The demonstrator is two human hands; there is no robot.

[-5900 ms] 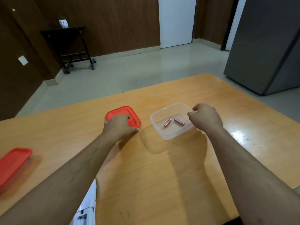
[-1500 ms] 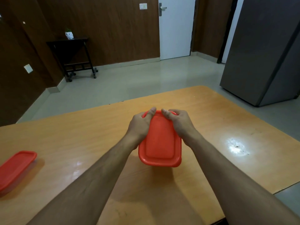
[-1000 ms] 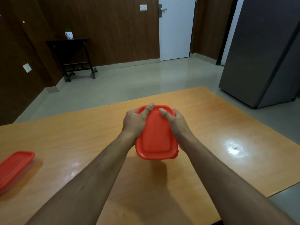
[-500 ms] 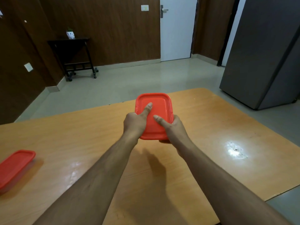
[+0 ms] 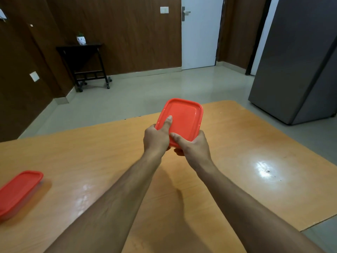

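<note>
We hold the red-lidded container [image 5: 183, 118] above the desk [image 5: 255, 139]; left hand [image 5: 155, 139] and right hand [image 5: 193, 148] both clasp its near end, thumbs on top. We judge it light, stiff, smooth plastic: grip beneath the rim

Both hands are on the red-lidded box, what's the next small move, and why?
Probably lower the red-lidded box onto the table: the left hand and right hand grip its near end, thumbs on top, and it hangs tilted above the wood.

No readable text, label or number anywhere.
</note>
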